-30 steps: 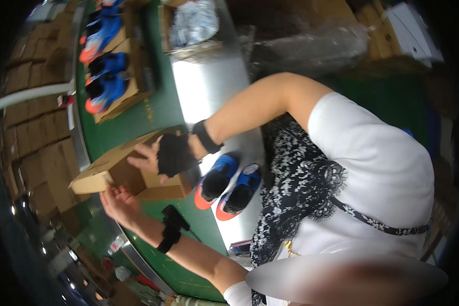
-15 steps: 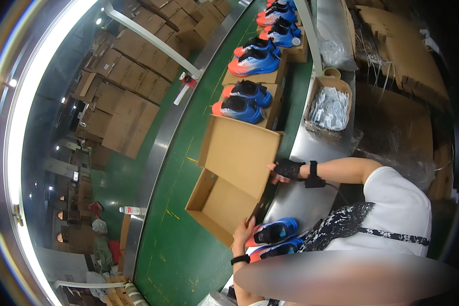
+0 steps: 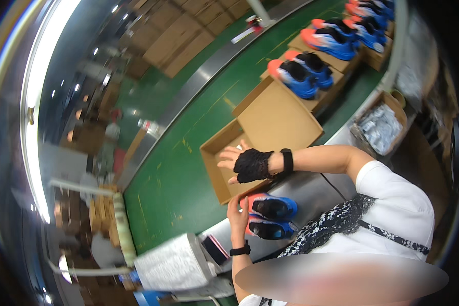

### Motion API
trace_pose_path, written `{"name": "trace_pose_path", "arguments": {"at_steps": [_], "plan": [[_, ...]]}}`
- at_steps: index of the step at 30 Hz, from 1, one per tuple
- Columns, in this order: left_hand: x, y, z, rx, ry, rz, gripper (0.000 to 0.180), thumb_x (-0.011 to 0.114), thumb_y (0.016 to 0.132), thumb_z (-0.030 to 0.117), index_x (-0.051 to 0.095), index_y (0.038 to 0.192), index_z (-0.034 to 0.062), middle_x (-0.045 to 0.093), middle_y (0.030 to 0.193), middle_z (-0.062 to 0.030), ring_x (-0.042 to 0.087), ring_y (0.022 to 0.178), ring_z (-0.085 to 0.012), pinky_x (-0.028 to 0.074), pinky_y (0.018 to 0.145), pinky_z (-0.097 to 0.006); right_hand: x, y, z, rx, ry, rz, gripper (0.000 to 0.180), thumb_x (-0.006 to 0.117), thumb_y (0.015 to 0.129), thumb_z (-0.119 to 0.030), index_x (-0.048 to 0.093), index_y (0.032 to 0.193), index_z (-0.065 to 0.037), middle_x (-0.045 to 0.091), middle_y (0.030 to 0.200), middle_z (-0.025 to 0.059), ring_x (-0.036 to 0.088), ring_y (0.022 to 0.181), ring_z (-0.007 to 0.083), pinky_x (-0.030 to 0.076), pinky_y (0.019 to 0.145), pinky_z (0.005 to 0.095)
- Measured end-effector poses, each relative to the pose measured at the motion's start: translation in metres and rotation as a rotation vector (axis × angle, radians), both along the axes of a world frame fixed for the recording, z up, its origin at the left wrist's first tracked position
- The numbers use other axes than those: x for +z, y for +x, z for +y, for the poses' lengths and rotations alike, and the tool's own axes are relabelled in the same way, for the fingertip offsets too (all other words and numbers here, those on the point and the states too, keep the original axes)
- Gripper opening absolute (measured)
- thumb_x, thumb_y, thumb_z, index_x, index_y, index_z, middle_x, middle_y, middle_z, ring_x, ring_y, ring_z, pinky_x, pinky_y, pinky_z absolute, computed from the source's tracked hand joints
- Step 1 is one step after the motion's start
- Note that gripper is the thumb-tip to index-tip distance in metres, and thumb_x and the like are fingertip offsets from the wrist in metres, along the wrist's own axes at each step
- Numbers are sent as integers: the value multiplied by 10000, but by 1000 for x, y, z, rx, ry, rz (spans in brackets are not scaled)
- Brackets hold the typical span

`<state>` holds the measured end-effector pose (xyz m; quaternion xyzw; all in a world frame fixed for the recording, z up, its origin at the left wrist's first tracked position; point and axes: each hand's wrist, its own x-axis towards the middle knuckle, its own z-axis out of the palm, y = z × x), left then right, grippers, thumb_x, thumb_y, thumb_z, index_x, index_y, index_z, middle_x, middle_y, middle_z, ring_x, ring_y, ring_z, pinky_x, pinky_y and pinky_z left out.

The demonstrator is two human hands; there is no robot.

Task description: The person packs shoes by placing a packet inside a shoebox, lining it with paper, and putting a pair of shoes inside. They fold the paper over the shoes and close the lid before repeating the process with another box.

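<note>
Your long green work surface (image 3: pixel 173 204), marked in yellow, runs from near left to far right, with brown stacked cartons (image 3: pixel 181 43) beyond it. Along your near side lies a shiny metal ledge (image 3: pixel 308 188). The cardboard shoebox (image 3: pixel 213 171) sits on the green at its near edge, right in front of you, its lid (image 3: pixel 285 117) opened back toward the right. At the near left is a whitish bundle (image 3: pixel 173 262). On your right, blue-and-orange sneakers (image 3: pixel 308 74) stand in pairs on closed boxes, the nearest just beside the lid; a small open carton (image 3: pixel 400 109) of pale packets (image 3: pixel 378 127) is on the ledge there. The pair of running shoes (image 3: pixel 274 209), blue with orange toes and black collars, stands upright on the ledge between you and the shoebox, toes toward it. Your right hand (image 3: pixel 246 163), in a black fingerless glove, is over the shoebox interior, fingers spread wide, gripping nothing you can see. Your left hand (image 3: pixel 237 214) is at the shoebox's near edge beside the orange toes, fingers slightly bent, thumb apart; whether it grips either cannot be told. Each wrist wears a black band (image 3: pixel 287 160).
</note>
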<state>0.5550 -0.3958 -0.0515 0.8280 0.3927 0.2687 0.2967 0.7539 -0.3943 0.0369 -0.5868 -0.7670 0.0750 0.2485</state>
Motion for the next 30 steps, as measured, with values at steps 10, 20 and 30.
{"name": "trace_pose_path", "arguments": {"at_steps": [10,20,30], "plan": [[-9,-151,-144,1032,-681,-480,336,520,835,295,525,1008,6,581,883,-98,591,741,-179,485,565,-270,-106,-11,14,290,-510,-66,208,505,706,-182,617,762,-15,599,746,203,605,726,312,479,629,386],[-24,-265,-49,1088,-409,-461,252,477,845,258,568,861,23,546,710,-5,508,654,-76,412,516,-210,-147,-26,13,174,-621,-138,241,478,743,-235,600,851,-57,589,776,210,591,709,344,456,604,409],[-59,-392,54,1005,-313,700,570,449,811,434,377,1237,62,259,1309,-229,249,1217,-332,218,911,-584,-101,-41,15,152,-536,-225,357,635,584,-146,580,929,-74,578,815,194,561,788,351,455,661,385]]}}
